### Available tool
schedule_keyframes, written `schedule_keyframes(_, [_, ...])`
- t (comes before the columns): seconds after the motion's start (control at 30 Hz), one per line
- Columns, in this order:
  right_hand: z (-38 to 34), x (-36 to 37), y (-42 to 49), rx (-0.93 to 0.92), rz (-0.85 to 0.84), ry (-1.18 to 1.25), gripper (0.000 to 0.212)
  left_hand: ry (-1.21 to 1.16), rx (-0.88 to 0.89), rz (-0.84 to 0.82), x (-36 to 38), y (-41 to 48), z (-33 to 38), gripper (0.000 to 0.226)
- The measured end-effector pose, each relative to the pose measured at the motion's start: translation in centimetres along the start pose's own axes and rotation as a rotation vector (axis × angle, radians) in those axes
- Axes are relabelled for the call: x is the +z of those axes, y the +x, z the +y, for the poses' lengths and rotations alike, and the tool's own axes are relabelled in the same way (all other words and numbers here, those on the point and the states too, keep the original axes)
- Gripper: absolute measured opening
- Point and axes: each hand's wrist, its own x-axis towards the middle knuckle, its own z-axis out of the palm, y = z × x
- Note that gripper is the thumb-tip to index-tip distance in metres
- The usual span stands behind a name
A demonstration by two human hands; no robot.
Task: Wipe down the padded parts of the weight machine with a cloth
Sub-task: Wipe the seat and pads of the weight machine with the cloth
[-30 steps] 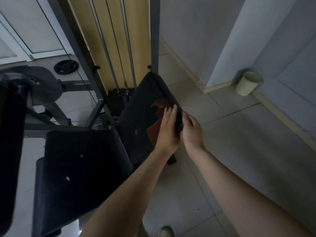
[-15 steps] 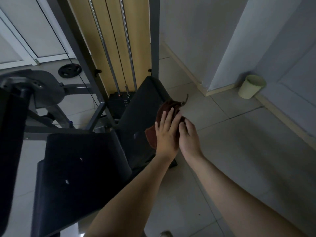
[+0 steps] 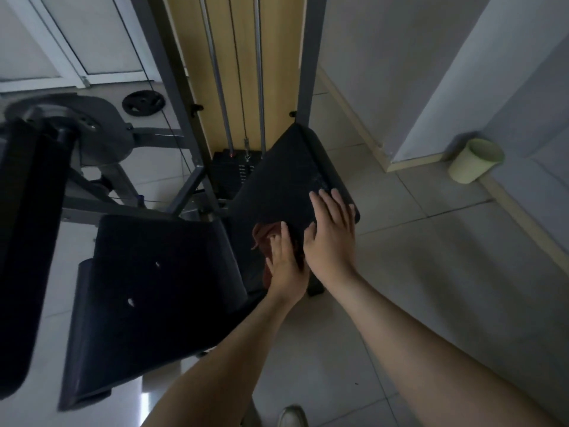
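1. Pale floor tiles (image 3: 431, 288) and grey walls close in a dim gym corner, where the weight machine (image 3: 304, 72) stands with its steel rods running down to the weight stack (image 3: 234, 171).
2. The reddish-brown cloth (image 3: 263, 238) lies bunched on the lower part of the tilted back pad (image 3: 286, 180), close to where that pad meets the seat pad (image 3: 154, 288).
3. The left hand (image 3: 288, 269) presses on the cloth with fairly straight fingers, flat rather than clenched. The right hand (image 3: 331, 238) lies just beside it, palm down and fingers spread on the pad's right edge, holding nothing.
4. To do this stroke well, I would spread the cloth out flatter so more of it meets the vinyl. Then I would push it in long overlapping passes up the pad and over the rounded edge, where sweat tends to collect. The right hand can brace the pad against the push. The seat pad looks like the next surface to cover.
5. A pale green bin (image 3: 475, 160) stands against the wall, well apart from the machine. Its inside is hidden from this angle, so I cannot tell what it holds.
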Motion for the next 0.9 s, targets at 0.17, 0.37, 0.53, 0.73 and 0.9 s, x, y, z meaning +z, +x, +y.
schedule_keyframes(0.17, [-1.3,1.5,2.7,-0.073,-0.018,-0.216,0.037,0.022,0.236,-0.024,-0.8,3.0,1.2,0.075])
schedule_keyframes(0.37, [-1.3,4.5,0.0,-0.261,-0.247,-0.458,0.038,-0.183,-0.016,-0.022,-2.2,3.1,-6.2,0.065])
schedule_keyframes(0.53, [-1.8,7.1,-1.1,-0.250,-0.323,-0.455,0.040,-0.289,-0.263,0.064,-2.3,4.0,-7.7,0.061])
schedule_keyframes(0.73, [-1.1,7.7,-1.1,-0.264,-0.266,-0.447,0.050,-0.371,-0.050,-0.021,-2.4,3.2,-5.6,0.051])
schedule_keyframes(0.9, [-0.9,7.9,-1.0,-0.275,-0.224,-0.407,0.049,-0.295,-0.165,0.092,-2.4,4.9,-9.4,0.053])
